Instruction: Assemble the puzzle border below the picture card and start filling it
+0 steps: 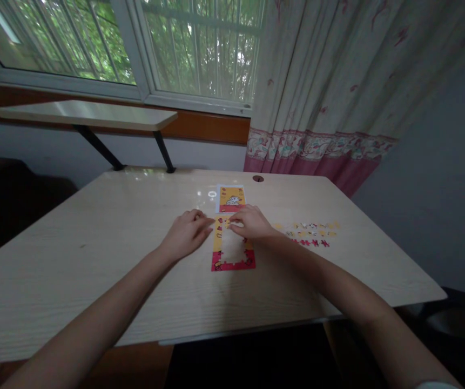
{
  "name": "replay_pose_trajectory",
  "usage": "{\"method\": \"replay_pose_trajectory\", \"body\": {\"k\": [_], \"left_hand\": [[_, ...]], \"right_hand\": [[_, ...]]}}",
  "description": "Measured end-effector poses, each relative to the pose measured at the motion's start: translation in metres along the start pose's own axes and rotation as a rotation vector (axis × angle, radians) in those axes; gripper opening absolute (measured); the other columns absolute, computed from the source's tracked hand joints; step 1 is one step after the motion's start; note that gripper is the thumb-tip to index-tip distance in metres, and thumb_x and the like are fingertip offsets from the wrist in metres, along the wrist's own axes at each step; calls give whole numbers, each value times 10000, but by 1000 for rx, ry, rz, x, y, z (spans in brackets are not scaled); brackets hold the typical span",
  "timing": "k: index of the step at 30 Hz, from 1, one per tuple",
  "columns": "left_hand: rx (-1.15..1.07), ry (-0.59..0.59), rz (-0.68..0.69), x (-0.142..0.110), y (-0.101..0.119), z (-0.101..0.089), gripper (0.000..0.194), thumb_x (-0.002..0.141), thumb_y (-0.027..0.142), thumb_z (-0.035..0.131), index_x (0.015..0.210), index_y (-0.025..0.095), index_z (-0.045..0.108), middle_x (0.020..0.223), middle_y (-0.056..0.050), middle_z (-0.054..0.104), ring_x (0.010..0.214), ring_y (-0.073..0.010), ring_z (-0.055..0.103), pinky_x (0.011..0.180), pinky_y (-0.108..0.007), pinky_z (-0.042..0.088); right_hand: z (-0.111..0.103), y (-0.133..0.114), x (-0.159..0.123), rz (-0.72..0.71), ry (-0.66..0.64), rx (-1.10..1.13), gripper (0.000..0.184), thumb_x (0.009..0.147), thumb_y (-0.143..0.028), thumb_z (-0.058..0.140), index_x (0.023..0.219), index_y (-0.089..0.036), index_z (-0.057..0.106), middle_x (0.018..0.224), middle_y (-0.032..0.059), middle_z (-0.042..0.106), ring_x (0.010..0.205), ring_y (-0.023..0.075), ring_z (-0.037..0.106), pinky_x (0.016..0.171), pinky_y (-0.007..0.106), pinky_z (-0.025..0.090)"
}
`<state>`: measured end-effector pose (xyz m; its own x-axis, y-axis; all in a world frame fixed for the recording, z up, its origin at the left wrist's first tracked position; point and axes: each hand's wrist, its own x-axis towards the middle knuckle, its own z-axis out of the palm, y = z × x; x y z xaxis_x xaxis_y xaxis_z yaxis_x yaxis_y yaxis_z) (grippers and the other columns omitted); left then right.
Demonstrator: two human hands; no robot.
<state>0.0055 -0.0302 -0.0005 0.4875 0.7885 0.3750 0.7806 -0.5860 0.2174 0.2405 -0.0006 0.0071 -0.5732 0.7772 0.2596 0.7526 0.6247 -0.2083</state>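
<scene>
- On the table (94,270): a jigsaw puzzle (234,266), a hollow rectangle, yellow above, red below, with small drawings and knobbed inner edges.
- Just beyond: a picture card (231,201) in similar colours, with a white animal.
- To the right: loose yellow and red pieces (312,234) in rows.
- Left hand (187,233): thumb and forefinger parted at the puzzle's left edge.
- Right hand (253,222): bent over the upper part; cannot tell if gripping anything.

One card (231,200), one puzzle (233,266), three piece rows (312,234) lie.
</scene>
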Motion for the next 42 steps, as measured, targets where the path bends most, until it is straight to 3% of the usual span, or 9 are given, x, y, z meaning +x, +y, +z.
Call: {"method": "replay_pose_trajectory", "body": {"k": [3,12,19,23,29,34,42], "left_hand": [[42,-71,0,-1,-3,2,322,921,333,455,1153,222,648,1032,-102,560,939,-245,546,830,-412,448],[45,-98,3,-1,-1,2,321,926,349,453,1122,224,674,1099,-122,557,995,-266,542,857,-443,442],[50,-102,15,-2,-4,4,340,933,365,439,1139,219,667,1091,-118,562,994,-261,546,861,-432,445],[61,-102,23,-2,-7,5,341,935,374,432,1151,238,657,1081,-106,572,965,-249,550,848,-422,446],[56,-104,45,0,-7,6,344,938,375,414,1129,234,663,1052,-103,591,951,-251,550,832,-423,442],[46,-100,44,0,-9,6,374,938,400,392,1123,225,666,1064,-110,593,950,-259,557,835,-429,443],[38,-78,41,0,-12,7,383,932,441,398,1091,242,683,1050,-102,613,950,-257,559,842,-436,444]], "right_hand": [[2,-2,5,17,-35,-18,258,866,-387,588,982,-204,729,1012,71,706,1010,217,574,854,328,375],[2,-3,6,45,-74,-41,287,886,-403,554,1043,-222,713,1064,69,686,1040,225,567,867,345,371],[-1,1,6,12,-18,-1,259,875,-377,583,998,-195,720,1035,84,696,1013,227,584,866,355,386],[-28,28,-7,-73,33,125,228,850,-336,620,980,-176,719,938,66,716,911,187,609,839,313,413],[-69,98,-59,80,46,145,216,831,-358,620,919,-196,733,878,68,718,824,180,627,802,321,445],[-70,125,-93,153,17,97,256,826,-387,617,927,-182,734,878,81,719,842,211,631,811,353,452],[-61,132,-102,135,-23,45,226,840,-341,603,971,-210,734,922,78,714,897,210,614,870,373,442]]}}
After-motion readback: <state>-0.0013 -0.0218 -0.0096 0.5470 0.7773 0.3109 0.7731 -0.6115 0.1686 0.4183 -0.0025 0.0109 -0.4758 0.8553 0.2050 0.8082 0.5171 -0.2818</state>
